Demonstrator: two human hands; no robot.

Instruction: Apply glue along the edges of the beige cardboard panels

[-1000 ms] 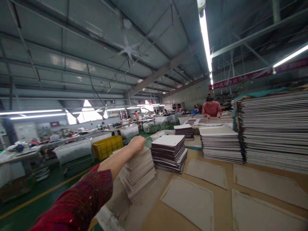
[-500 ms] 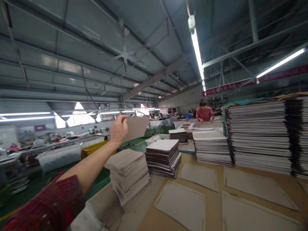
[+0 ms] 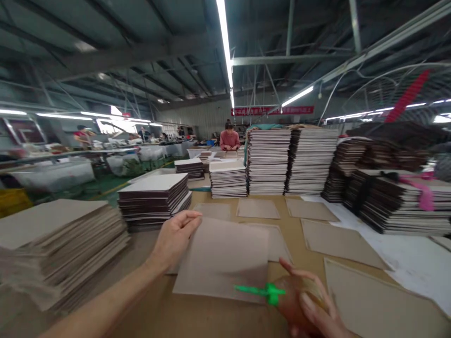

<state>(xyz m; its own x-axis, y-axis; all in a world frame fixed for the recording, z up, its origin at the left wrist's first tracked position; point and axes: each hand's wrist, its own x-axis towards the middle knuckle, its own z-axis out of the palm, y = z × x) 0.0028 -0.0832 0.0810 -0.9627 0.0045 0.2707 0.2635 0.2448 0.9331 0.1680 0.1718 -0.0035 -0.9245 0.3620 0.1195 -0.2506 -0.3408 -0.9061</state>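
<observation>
My left hand (image 3: 178, 234) pinches the upper left corner of a grey-brown cardboard sheet (image 3: 225, 260), which is tilted above the tan table (image 3: 165, 312). In my right hand (image 3: 317, 305) is a glue bottle (image 3: 294, 300) with amber contents and a bright green nozzle (image 3: 259, 291). The nozzle points left across the sheet's lower right part; whether it touches is unclear. Similar sheets lie flat on the table, among them one (image 3: 341, 241) at the right and one (image 3: 259, 209) further back. At the left stands a tall stack of such sheets (image 3: 63, 223).
Dark-and-white layered stacks (image 3: 155, 197) stand behind my left hand, with taller ones (image 3: 268, 162) at the back. Strapped stacks (image 3: 401, 202) with a pink cloth (image 3: 421, 190) are at the right, beside white paper (image 3: 398, 249). A person (image 3: 229, 138) works at the far table.
My left hand has brought the cardboard sheet from the far left to in front of me. My right hand with the glue bottle has come into view. The camera has turned right and down.
</observation>
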